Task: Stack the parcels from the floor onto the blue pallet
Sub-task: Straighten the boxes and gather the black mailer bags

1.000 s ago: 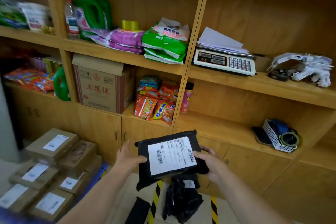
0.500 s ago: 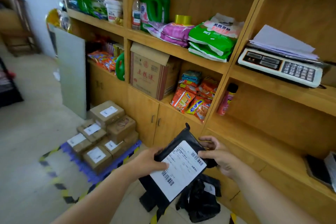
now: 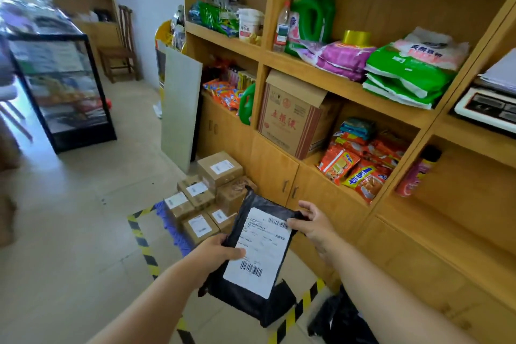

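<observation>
I hold a black plastic parcel (image 3: 251, 296) with a white shipping label between both hands, tilted, in front of me. My left hand (image 3: 215, 255) grips its left edge with the thumb on the label. My right hand (image 3: 314, 222) pinches its upper right corner. Beyond the parcel lies the blue pallet (image 3: 170, 227) on the floor, framed by yellow-black tape. Several brown cardboard parcels (image 3: 220, 169) with white labels are stacked on it. Another black parcel (image 3: 337, 321) lies on the floor at the lower right.
A wooden shelf unit (image 3: 329, 81) with groceries, detergent bottles and a carton runs along the right. A white board (image 3: 180, 109) leans on its end. A glass display case (image 3: 60, 89) stands at the left. Tiled floor lies between.
The view has swung left, bringing the pallet and its cardboard parcels closer to centre. The black parcel has moved with my hands toward the pallet and is tilted more upright.
</observation>
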Motion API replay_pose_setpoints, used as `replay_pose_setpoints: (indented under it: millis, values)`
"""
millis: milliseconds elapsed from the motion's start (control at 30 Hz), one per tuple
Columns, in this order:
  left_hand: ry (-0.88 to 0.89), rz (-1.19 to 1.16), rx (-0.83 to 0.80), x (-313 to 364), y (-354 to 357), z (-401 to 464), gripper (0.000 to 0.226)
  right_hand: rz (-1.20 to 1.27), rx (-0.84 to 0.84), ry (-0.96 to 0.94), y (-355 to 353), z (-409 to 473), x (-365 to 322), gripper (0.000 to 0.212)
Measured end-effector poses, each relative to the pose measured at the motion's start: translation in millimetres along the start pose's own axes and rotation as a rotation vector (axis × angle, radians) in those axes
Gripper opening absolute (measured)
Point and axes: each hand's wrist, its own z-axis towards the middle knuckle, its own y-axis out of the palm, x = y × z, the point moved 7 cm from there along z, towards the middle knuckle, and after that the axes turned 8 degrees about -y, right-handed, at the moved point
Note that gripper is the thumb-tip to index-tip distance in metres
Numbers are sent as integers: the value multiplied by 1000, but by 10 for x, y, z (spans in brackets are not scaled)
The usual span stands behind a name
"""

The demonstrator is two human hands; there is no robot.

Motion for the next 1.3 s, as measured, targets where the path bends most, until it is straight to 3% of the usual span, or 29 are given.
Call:
replay_pose_setpoints:
  millis: [267, 467, 567, 733, 933, 1067, 1200, 1300]
  values:
    - [-21, -241, 216, -69, -1510, 259, 26, -167, -30, 25, 1639, 235, -60, 87]
    - [15, -411, 266, 25, -2336, 437, 17, -593, 69, -55, 2716, 471, -234, 97]
    - [-16, -443, 287, 36, -2601, 616, 38, -700, 57, -73, 3056, 573, -331, 92]
    - [-69, -423, 279, 54, -2800, 987, 55, -739, 81, 24, 3268, 893, -315, 107]
    - [-96, -398, 259, 283, -2988, 1443, 42, -867, 45, 69, 3458, 1474, -320, 122]
    - [-96, -370, 261, 519, -3259, 1931, 77, -900, 51, 72, 3603, 2061, -365, 119]
    - [-114, -372, 245, 890, -3478, 2409, 52, -879, 68, 99, 3650, 2735, -422, 122]
    - [-121, -379, 240, 1152, -3582, 2764, 47, -886, 100, 55, 3623, 3174, -492, 120]
